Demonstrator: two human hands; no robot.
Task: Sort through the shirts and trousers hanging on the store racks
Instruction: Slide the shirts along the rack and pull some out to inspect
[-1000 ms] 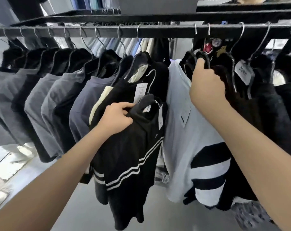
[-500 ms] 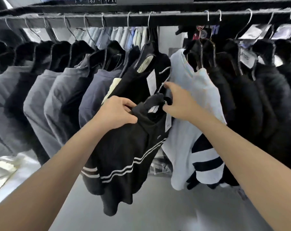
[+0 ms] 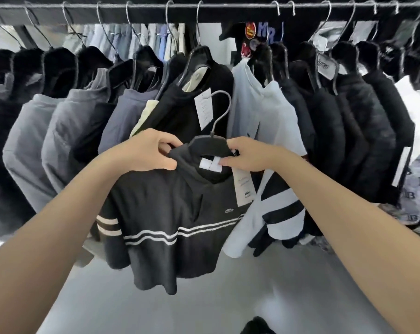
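Note:
A black polo shirt (image 3: pixel 170 213) with white double stripes hangs on a black hanger (image 3: pixel 210 147) that is off the rail (image 3: pixel 228 5), its hook free in the air. My left hand (image 3: pixel 148 150) grips the shirt's left shoulder by the collar. My right hand (image 3: pixel 248 154) pinches the right side of the collar next to a white neck label; a paper price tag (image 3: pixel 245 190) dangles below it. Behind the shirt, another black shirt (image 3: pixel 187 112) with a white tag stays on the rail.
Grey shirts (image 3: pixel 66 131) hang in a row to the left. A pale blue shirt with black bands (image 3: pixel 274 150) and dark padded jackets (image 3: pixel 363 131) hang to the right. Pale garments hang on a far rack (image 3: pixel 136 39). Grey floor (image 3: pixel 228 297) lies below.
The striped shirt has come off the rail and toward me, now facing me. My right hand left the dark hangers at the right and took hold of the collar.

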